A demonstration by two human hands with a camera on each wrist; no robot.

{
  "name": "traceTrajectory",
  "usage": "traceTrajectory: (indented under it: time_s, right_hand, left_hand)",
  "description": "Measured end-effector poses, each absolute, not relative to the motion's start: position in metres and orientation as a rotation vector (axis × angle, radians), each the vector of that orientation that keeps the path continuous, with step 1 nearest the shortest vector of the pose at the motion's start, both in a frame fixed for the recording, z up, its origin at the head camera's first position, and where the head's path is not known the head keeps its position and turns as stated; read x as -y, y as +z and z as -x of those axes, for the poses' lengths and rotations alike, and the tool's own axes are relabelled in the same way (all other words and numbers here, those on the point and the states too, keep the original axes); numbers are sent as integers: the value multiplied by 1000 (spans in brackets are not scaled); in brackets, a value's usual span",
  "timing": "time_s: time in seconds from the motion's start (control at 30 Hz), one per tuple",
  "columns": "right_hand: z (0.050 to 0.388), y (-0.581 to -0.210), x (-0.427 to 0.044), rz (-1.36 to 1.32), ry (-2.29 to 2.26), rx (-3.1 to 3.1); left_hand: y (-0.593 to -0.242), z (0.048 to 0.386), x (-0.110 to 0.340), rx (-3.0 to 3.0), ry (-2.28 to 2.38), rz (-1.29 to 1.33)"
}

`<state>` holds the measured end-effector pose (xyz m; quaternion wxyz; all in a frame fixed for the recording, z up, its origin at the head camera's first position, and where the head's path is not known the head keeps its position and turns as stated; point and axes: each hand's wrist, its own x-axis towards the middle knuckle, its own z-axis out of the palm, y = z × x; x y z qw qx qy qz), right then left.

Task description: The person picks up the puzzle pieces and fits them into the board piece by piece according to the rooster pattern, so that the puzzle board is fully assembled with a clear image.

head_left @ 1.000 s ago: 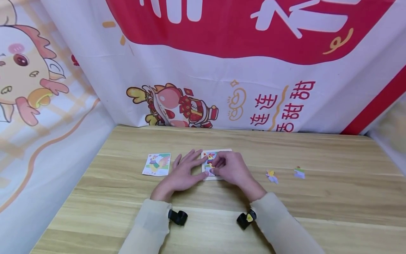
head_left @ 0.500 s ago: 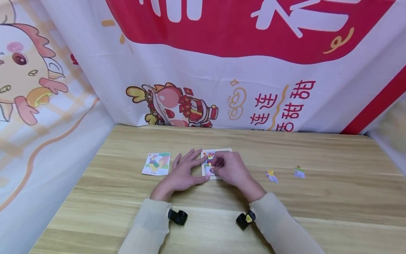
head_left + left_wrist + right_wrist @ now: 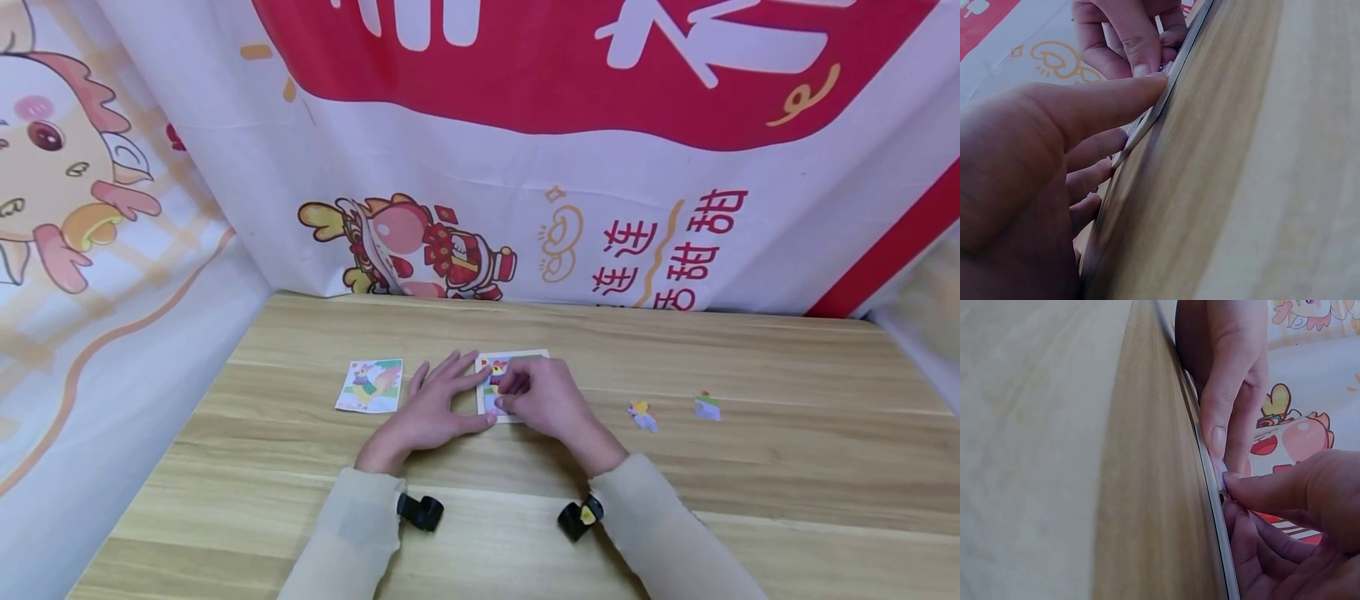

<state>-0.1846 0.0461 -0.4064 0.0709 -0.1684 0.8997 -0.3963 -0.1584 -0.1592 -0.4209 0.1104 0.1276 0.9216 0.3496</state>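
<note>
A small puzzle board (image 3: 534, 353) with a pale border and a colourful rooster picture lies flat on the table between both hands. My left hand (image 3: 435, 410) rests beside its left side, fingers spread, index finger on the picture and thumb at the near edge. With curled fingers, my right hand (image 3: 546, 402) pinches a small purplish puzzle piece (image 3: 1222, 470) low at the board, the thumbs of both hands close together in the right wrist view. Most of that piece and the board's right part are hidden by the right hand.
Left of the hands lies a square rooster picture card (image 3: 370, 387). A yellow-and-lilac puzzle piece (image 3: 642, 416) and a green-and-lilac one (image 3: 707, 407) lie to the right on the wooden table (image 3: 487, 533). A printed cloth (image 3: 465, 150) hangs behind.
The left thumb has drawn slightly back toward the board's near edge. The right hand stays at the same spot on the board, its fingers shifting only slightly.
</note>
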Motion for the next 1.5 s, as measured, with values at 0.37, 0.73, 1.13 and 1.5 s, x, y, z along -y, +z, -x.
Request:
traceTrajectory:
  time_s: [0.37,0.73,1.13,1.5]
  right_hand:
    - [186,-405,-47,502,-1184,-2675]
    - [183,-404,-45,515,-1128,-2713]
    - [184,-407,-46,568,-1064,-2753]
    - [185,-407,-52,507,-1115,-2725]
  left_hand:
    - [-421,159,160,-2693,1038,-376]
    - [-421,159,159,-2703,1015,-363]
    - [-422,158,160,-2697,1058,-388]
    - [-424,160,157,-2721,1065,-347]
